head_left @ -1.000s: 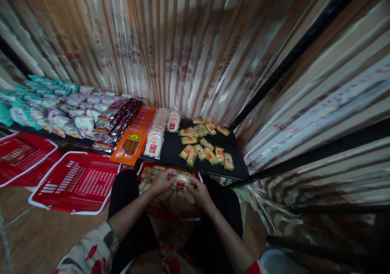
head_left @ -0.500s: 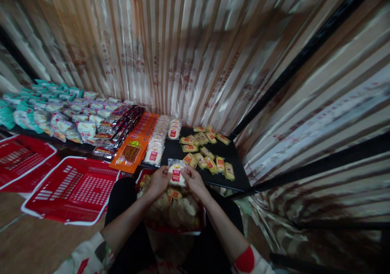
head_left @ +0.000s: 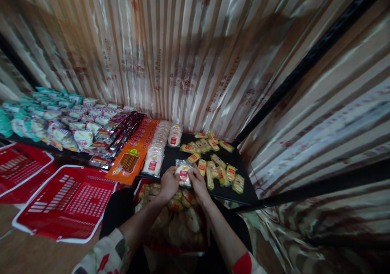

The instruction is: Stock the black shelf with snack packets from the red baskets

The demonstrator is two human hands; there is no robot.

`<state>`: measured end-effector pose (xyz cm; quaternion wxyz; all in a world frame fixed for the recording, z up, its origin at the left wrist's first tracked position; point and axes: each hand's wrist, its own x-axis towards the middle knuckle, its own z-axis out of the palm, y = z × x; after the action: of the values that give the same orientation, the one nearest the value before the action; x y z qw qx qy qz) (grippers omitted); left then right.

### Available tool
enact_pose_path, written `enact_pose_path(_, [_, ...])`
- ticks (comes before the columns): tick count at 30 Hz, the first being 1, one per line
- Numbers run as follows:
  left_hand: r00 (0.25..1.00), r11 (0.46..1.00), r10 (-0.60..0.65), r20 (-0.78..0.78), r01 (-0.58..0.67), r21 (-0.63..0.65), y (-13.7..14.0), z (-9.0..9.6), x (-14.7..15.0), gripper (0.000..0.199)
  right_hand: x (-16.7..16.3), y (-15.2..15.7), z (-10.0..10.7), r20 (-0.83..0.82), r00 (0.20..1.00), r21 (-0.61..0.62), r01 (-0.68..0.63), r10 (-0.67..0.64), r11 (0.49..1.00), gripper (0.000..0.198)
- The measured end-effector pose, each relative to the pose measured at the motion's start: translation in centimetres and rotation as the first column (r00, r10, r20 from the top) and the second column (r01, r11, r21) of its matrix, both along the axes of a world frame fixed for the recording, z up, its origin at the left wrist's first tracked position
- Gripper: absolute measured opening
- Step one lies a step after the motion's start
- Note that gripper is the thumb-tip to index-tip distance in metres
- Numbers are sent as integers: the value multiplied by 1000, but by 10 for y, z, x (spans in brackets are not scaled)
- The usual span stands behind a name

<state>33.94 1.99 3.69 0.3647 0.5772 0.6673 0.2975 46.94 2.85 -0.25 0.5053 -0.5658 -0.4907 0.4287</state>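
Observation:
Between my two hands is a white rice cracker packet [head_left: 183, 175] in clear wrap with a red label. My left hand [head_left: 169, 183] pinches its left edge, and my right hand [head_left: 198, 183] grips the right edge. Just below, a red basket [head_left: 209, 229] on my lap holds several yellow-wrapped snacks and pale round packets. Past my hands, one short row of white packets [head_left: 174, 135] stands on the black shelf [head_left: 170, 154], beside a longer row of the same kind [head_left: 156, 152]. Several yellow-wrapped snack packs [head_left: 222, 174] lie scattered to the right.
Left along the shelf are an orange snack bag [head_left: 134, 152], dark shiny packs [head_left: 122, 131], white bags [head_left: 83, 138] and teal bags [head_left: 21, 123]. Two red baskets [head_left: 65, 201] stand below at left. A striped curtain [head_left: 170, 54] hangs behind, and a black metal post [head_left: 298, 66] slants at right.
Both hands have moved slightly to the right with the white packet, now in front of the shelf's edge. The view has shifted a little, and more of the lap basket shows.

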Motion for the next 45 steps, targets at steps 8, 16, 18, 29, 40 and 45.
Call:
enact_pose_path(8, [995,990,89,-39,-84,112,13,8,1,47,-19,23,12,-107,993,-79,50,-58,996,42])
enact_pose_path(16, [996,975,19,-84,0,220,10,-21,-2,67,-33,45,-11,-117,990,-123,61,-76,990,31])
enact_pose_path(18, [993,972,16,-114,12,234,10,-28,0,69,-33,47,-16,-88,993,-123,62,-73,990,31])
enact_pose_path(29, [972,973,-48,-229,97,209,40,-41,7,64,-47,94,-6,273,962,-53,48,-32,997,35])
enact_pose_path(40, [965,974,-74,-250,124,191,79,-38,14,64,-31,131,-15,334,934,6,133,-128,991,32])
enact_pose_path(45, [964,971,-67,-256,122,206,78,-39,13,62,-34,133,-19,337,928,60,149,-161,987,33])
